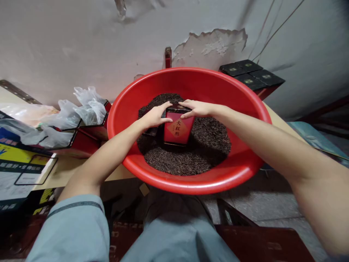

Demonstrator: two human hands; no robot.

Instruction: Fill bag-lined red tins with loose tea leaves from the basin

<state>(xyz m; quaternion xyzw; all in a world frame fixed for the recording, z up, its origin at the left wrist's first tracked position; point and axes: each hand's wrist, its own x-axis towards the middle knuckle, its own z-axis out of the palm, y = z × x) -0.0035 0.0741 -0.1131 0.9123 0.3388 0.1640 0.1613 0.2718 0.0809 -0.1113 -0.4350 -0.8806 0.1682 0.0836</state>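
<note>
A red tea tin (pixel 177 131) with dark edges and a gold diamond label stands upright on loose dark tea leaves (pixel 180 163). The leaves cover the bottom of a large red plastic basin (pixel 191 187). My left hand (pixel 156 115) grips the tin's upper left side, thumb towards the front face. On the opposite upper side my right hand (pixel 199 108) holds it too, fingers over the top edge and thumb on the front. Just left of the tin a dark object (pixel 151 131) lies on the leaves, partly hidden by my left hand; its kind is unclear.
Left of the basin stand open red tins (pixel 81 143) with clear plastic bags (pixel 88 105) sticking out. A printed carton (pixel 19 167) is at far left. Several black-topped red tins (pixel 252 74) stand behind right, near the peeling wall (pixel 212 43).
</note>
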